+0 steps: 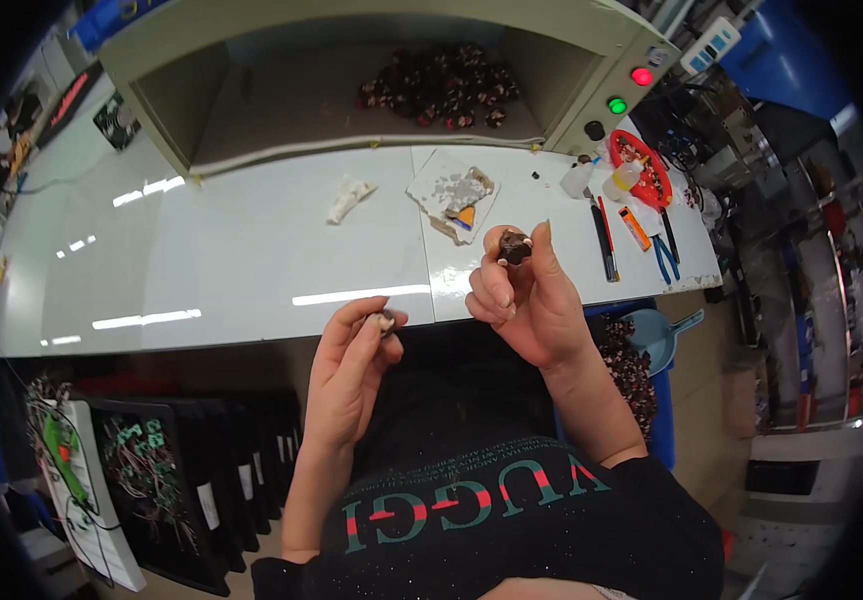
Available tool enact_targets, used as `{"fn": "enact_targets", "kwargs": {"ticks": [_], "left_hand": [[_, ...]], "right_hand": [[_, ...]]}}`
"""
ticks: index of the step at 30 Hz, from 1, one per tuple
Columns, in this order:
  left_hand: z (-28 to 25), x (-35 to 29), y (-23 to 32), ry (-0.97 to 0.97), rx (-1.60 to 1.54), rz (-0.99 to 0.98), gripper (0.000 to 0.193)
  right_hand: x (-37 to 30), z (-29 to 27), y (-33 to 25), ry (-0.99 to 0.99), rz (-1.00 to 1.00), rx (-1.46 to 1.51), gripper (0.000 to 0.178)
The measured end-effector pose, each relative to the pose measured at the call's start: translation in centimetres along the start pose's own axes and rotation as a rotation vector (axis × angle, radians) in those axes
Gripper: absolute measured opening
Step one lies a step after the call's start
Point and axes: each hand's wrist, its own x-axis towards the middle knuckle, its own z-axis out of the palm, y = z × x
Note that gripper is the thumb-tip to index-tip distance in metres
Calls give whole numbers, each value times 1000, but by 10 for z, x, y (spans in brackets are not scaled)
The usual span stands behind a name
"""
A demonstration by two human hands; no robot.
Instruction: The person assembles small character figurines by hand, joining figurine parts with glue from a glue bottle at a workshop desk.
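My left hand (357, 350), just past the table's front edge, pinches a small dark part with a pale spot (384, 322) between thumb and fingers. Higher and to the right, my right hand (527, 300) is closed on a small dark brown lumpy part (514, 247), held up between thumb and forefinger. The two parts are apart from each other. What exactly they are is too small to tell. Beyond my right hand, a whitish flat pad with grey smears (452, 190) lies on the white table (252, 250). A crumpled white tissue (350, 198) lies to its left.
A beige box-like chamber (592, 60) at the back holds a heap of similar dark parts (442, 85). To the right are a red basket (667, 180), small bottles (620, 182), an orange box (635, 228) and blue-handled pliers (666, 258). A blue dustpan (657, 340) rests below the table.
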Motion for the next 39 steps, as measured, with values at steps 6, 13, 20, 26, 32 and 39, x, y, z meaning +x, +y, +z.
{"fn": "enact_targets", "kwargs": {"ticks": [6, 13, 20, 26, 32, 39], "left_hand": [[-8, 36, 8, -78, 251, 68, 26], [-16, 74, 24, -35, 785, 487, 21], [-25, 87, 16, 21, 894, 638, 26], [-33, 88, 13, 9, 887, 653, 27], [-36, 86, 10, 29, 883, 664, 24], [-39, 85, 6, 7, 822, 535, 19]], "right_hand": [[32, -26, 17, 62, -20, -149, 49], [59, -29, 38, 102, -3, -415, 50], [69, -22, 59, 140, 54, -505, 48], [74, -20, 70, 102, 89, -459, 47], [74, -19, 76, 125, 136, -342, 48], [73, -21, 77, 144, 199, -280, 52]]}}
